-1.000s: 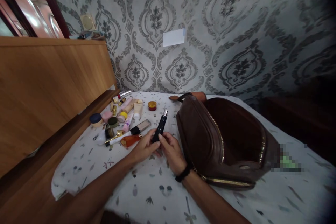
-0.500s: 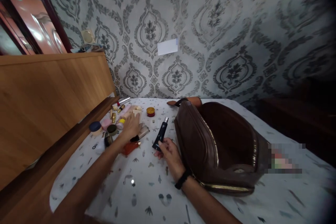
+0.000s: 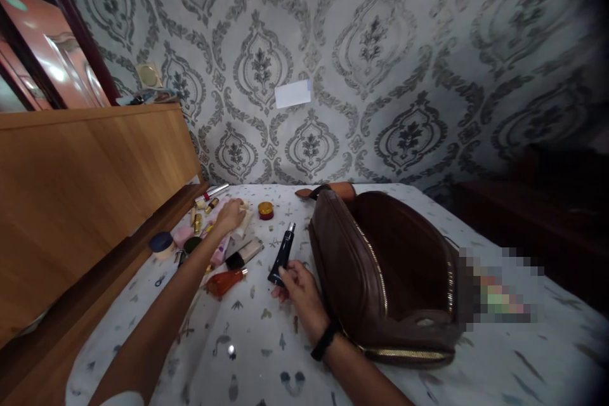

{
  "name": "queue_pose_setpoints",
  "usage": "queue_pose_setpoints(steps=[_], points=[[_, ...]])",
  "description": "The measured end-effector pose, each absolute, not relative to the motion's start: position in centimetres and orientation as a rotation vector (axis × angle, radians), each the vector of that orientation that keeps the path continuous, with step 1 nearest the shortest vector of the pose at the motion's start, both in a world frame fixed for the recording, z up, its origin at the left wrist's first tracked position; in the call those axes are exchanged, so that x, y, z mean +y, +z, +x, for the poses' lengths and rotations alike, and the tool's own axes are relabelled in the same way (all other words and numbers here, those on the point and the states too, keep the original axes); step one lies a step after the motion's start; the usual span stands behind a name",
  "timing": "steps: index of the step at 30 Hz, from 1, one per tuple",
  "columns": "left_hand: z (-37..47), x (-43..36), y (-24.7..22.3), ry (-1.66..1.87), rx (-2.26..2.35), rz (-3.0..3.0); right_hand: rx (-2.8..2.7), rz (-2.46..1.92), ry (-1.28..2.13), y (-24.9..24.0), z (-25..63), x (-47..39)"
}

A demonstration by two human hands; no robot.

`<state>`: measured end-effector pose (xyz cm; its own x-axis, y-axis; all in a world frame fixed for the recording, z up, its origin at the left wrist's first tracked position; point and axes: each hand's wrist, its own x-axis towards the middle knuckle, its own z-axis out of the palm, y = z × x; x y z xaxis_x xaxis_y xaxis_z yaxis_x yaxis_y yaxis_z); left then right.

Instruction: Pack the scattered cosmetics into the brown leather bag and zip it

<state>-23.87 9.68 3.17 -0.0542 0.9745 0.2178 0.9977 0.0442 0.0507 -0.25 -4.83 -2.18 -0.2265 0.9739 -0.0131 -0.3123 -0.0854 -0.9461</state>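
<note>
My right hand (image 3: 299,292) is closed around the lower end of a dark squeeze tube (image 3: 284,255) with a silver tip, held tilted over the bed sheet. My left hand (image 3: 230,216) reaches into a cluster of cosmetics, fingers bent down over a cream-coloured tube (image 3: 244,224); its fingertips are mostly hidden. Nearer me lie a bottle with a black cap (image 3: 246,254) and an orange-red bottle (image 3: 224,282). A brown leather bag (image 3: 347,254) stands beside my right hand, its zip undone and its dark inside showing.
A small gold-topped red jar (image 3: 265,210) sits beyond the tube. Left of the cluster are a dark-lidded jar (image 3: 161,243) and several lipsticks. A wooden headboard (image 3: 95,171) borders the left side, and a patterned wall (image 3: 328,152) stands behind.
My left hand has moved away from me and slightly up over the cosmetics, uncovering the black-capped bottle. My right hand still holds the dark tube. The whole view has shifted a little.
</note>
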Motion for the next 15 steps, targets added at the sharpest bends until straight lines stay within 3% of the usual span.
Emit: queue_pose_setpoints(steps=[15], points=[[-24.1,17.8,2.2,-0.082,-2.192,-2.076,-1.131,-0.888,1.562,-2.8,-0.3,-4.4]])
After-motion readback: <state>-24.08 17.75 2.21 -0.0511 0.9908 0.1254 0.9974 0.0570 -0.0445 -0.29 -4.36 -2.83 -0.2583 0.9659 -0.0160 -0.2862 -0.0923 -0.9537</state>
